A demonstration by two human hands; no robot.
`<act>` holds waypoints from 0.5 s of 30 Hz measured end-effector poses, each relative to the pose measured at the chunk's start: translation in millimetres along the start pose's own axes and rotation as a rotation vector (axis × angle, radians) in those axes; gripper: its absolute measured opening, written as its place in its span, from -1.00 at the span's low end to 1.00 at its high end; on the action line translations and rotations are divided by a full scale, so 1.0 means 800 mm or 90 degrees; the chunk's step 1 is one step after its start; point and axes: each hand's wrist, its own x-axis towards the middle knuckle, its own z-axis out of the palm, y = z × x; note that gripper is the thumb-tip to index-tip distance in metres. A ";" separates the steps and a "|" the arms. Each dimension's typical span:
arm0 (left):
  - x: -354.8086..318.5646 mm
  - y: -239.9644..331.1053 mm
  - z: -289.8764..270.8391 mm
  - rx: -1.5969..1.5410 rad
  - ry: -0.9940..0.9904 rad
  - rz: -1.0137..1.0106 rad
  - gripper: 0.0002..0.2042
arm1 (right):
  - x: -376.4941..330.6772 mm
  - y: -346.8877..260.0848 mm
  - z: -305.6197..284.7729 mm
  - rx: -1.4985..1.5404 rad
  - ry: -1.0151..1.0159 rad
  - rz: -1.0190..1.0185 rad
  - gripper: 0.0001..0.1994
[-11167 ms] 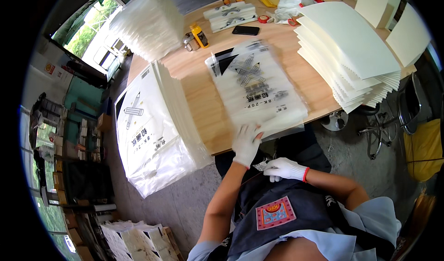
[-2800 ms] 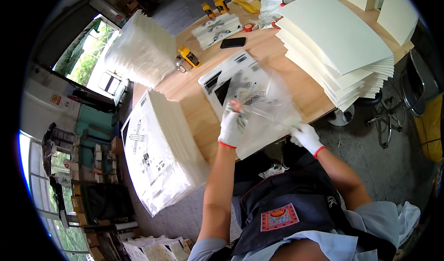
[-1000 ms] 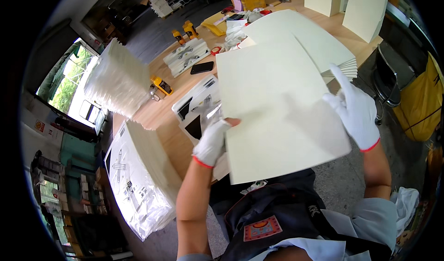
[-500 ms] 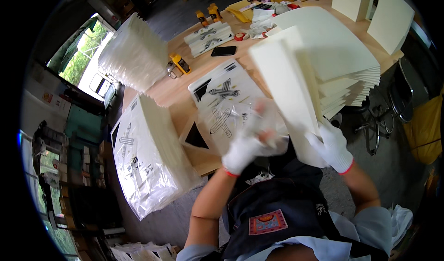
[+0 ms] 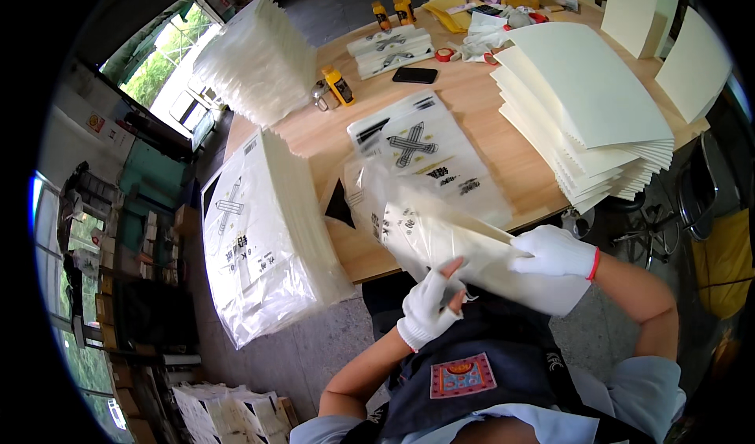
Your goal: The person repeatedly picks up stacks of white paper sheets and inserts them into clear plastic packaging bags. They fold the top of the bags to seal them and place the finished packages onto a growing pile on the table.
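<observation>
My right hand, in a white glove with a red cuff, grips a cream paper pad by its near right end. The pad's other end lies inside a clear printed plastic bag, tilted over the table's front edge. At the bag's near edge is my left hand, gloved with bare thumb and index tips, its fingers curled on the plastic. Flat on the table beyond lies a stack of printed plastic bags with a crossed-pencil picture.
A pile of filled bags stands at the left, a taller wrapped pile behind it. Fanned cream paper pads sit at the right. Further back on the wooden table are a black phone and an orange bottle.
The paper pad has swung down and left from upright, and its far end has gone into the plastic bag. My left hand has come nearer my body; the view has shifted slightly.
</observation>
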 end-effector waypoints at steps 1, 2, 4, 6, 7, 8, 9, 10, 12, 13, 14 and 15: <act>-0.012 -0.011 0.003 -0.043 0.053 0.017 -0.57 | 0.001 0.004 0.001 0.048 -0.015 0.016 -0.62; -0.024 -0.025 0.001 -0.161 0.078 -0.067 -0.60 | 0.003 0.007 0.003 0.099 -0.028 0.028 -0.60; -0.023 -0.035 -0.014 -0.280 0.196 -0.165 -0.62 | -0.002 0.008 0.007 0.096 -0.002 0.055 -0.58; 0.007 -0.037 -0.036 -0.310 0.275 -0.170 -0.61 | -0.008 0.010 0.024 0.026 0.011 0.115 -0.62; 0.022 -0.044 -0.035 -0.308 0.330 -0.165 -0.66 | -0.009 0.001 0.031 0.011 0.054 0.110 -0.63; 0.039 -0.041 -0.031 -0.285 0.270 -0.148 -0.68 | -0.011 -0.009 0.040 -0.002 0.099 0.109 -0.64; 0.057 -0.033 -0.024 -0.263 0.210 -0.131 -0.69 | -0.010 -0.017 0.044 -0.015 0.145 0.109 -0.65; 0.068 -0.026 -0.013 -0.239 0.148 -0.113 -0.69 | -0.005 -0.022 0.042 -0.018 0.127 0.101 -0.66; 0.069 -0.014 0.012 -0.217 -0.033 -0.170 -0.71 | 0.006 -0.029 0.033 -0.025 0.088 0.075 -0.68; 0.072 -0.012 0.034 -0.166 -0.044 -0.065 -0.62 | 0.014 0.000 0.051 -0.059 0.024 0.059 -0.68; 0.071 -0.011 0.053 -0.113 -0.055 0.037 -0.52 | 0.030 0.031 0.076 0.089 0.062 0.013 -0.66; 0.069 0.000 0.060 -0.102 -0.096 0.087 -0.48 | 0.048 0.064 0.102 0.238 0.103 -0.033 -0.62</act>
